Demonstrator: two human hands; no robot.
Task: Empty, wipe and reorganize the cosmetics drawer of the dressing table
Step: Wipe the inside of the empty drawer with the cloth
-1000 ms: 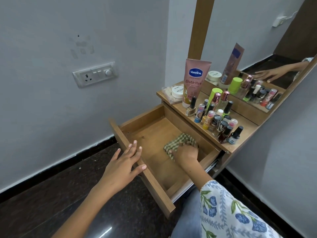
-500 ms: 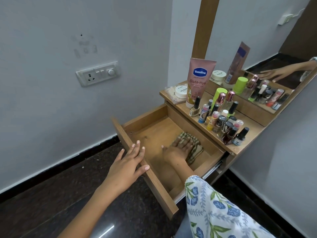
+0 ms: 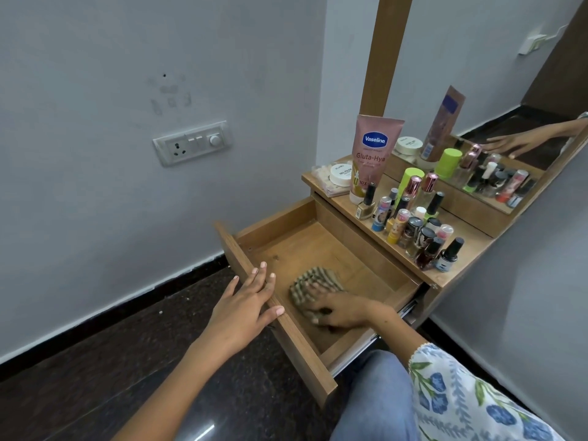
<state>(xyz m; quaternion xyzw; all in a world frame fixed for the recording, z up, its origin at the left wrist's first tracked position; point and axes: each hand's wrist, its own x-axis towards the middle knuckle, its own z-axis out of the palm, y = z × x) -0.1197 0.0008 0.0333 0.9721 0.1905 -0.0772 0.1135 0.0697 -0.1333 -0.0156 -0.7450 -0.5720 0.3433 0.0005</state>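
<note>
Right hand lies palm-down inside the drawer, fingers spread nearly straight over the checked cloth and pressing it against the drawer floor near the front panel. Left hand rests flat on the top edge of the drawer front, fingers extended, thumb hooked just over the inner side; it grips nothing and appears to steady the drawer.

Head view, handling. The cloth is soft and bunched, and it should conform to the wood under flat pressure. It is likely light and will slide freely, so downward force from the whole palm is the better hold; a pinch at one edge would let it trail. The drawer is stiff board on side runners and pulled well out, so heavy pressing near the front may load the runners; bracing at the front edge is sensible. The cosmetics stand upright and close together on the dressing table top, near its front edge. Several appear to be glass with narrow bases, so they may tip and should be lifted singly by the body. The lotion tube stands on its cap.

Head view, limits. The cloth portion under the palm is hidden. The drawer's near right corner is masked by the forearm. Most small labels are unreadable. The mirror is cut off at the frame edge.
</note>
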